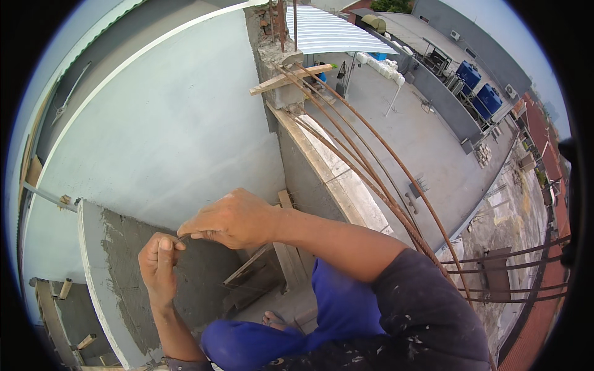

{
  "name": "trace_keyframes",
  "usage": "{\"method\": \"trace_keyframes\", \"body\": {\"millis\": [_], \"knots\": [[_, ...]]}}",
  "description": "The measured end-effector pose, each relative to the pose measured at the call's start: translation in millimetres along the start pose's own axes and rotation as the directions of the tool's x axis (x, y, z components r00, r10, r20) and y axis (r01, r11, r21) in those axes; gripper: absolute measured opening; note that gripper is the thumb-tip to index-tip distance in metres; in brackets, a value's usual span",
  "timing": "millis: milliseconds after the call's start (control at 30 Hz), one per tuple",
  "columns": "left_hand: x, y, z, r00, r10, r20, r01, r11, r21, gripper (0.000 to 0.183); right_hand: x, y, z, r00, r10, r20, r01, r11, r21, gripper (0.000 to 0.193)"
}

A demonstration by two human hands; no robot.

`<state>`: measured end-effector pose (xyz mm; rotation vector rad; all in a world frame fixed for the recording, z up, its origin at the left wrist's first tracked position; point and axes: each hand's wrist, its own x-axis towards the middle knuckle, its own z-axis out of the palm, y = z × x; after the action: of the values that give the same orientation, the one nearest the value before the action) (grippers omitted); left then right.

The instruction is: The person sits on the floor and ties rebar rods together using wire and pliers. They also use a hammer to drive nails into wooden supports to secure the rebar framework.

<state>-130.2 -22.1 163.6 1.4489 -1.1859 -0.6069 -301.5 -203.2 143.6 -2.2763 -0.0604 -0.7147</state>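
Observation:
My left hand point(158, 262) and my right hand point(232, 217) meet in front of the plastered wall, fingertips almost touching. Between them runs a short, thin, dark piece point(183, 238) that looks like wire; most of it is hidden by the fingers. The left hand pinches it between thumb and curled fingers. From the other side, my right hand grips it with its fingers folded, back of the hand upward. My right forearm reaches across from the right.
Long rusty steel bars point(396, 164) curve past my right arm from a rough concrete column point(288, 96) with a wooden batten point(272, 84). A pale wall point(167, 117) stands ahead. Wooden boards point(288, 260) lean below, near my sandalled foot point(272, 318). Beyond the ledge lies a lower roof deck point(383, 130).

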Motion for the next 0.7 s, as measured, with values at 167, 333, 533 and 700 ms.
{"method": "trace_keyframes", "body": {"millis": [167, 333, 533, 700], "knots": [[-19, -21, -46, 0.996, -0.053, -0.072, 0.078, 0.903, 0.422, 0.036, -15, 41, -55, 0.985, 0.128, 0.118, -0.096, 0.964, -0.247, 0.016], [-19, -38, -35, 0.993, -0.107, -0.051, 0.118, 0.892, 0.437, 0.031, -16, 40, -64, 0.905, 0.368, 0.215, -0.251, 0.867, -0.43, 0.014], [8, -51, 29, 0.95, -0.266, 0.163, 0.237, 0.955, 0.177, 0.028, -11, 24, -31, 0.927, 0.274, 0.256, -0.149, 0.895, -0.421, 0.014], [14, -38, 39, 0.967, -0.236, 0.094, 0.217, 0.959, 0.182, 0.024, -26, 34, -70, 0.927, 0.349, 0.134, -0.292, 0.9, -0.324, 0.015]]}}
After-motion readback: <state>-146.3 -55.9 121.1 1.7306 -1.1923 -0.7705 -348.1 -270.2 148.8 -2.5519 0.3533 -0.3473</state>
